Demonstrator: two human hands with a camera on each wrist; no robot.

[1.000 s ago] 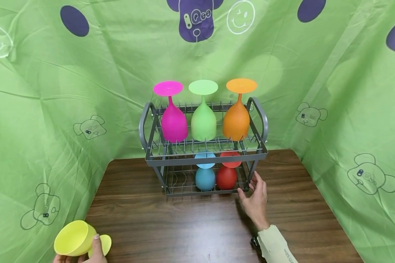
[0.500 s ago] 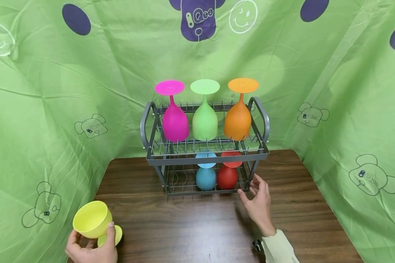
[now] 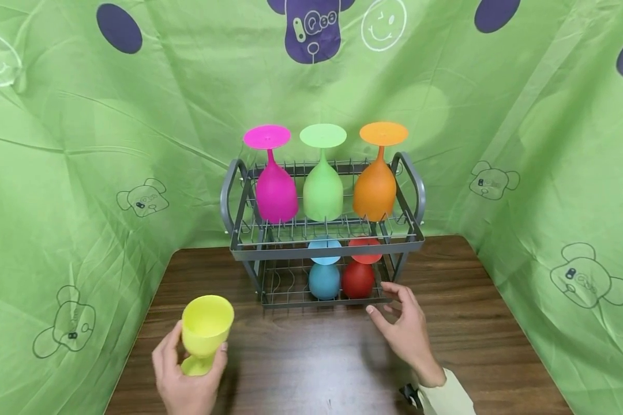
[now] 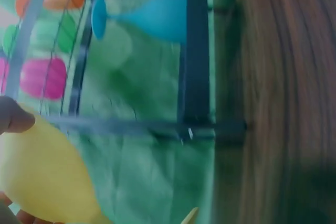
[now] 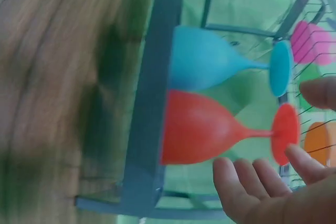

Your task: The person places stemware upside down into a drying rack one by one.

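My left hand (image 3: 184,380) grips a yellow plastic wine glass (image 3: 206,325) around its bowl. The glass is held mouth up above the table, left of a two-tier dark grey dish rack (image 3: 277,253). My right hand (image 3: 407,334) holds nothing; its fingers are loosely bent beside the rack's lower right front corner. On the lower tier a blue wine glass (image 3: 324,282) and a red wine glass (image 3: 358,281) stand upside down, side by side. In the right wrist view, my right fingers (image 5: 262,177) are close to the red glass; contact is unclear.
Pink (image 3: 276,196), light green (image 3: 323,196) and orange (image 3: 375,196) wine glasses stand upside down on the upper tier. A curved handle (image 3: 227,199) rises at each rack end. Green printed cloth (image 3: 187,115) surrounds the brown wooden table (image 3: 301,357) behind and at both sides.
My left hand has brought the yellow wine glass rightward and closer to the rack, and the glass is more upright. My right hand has drawn slightly back from the rack's corner.
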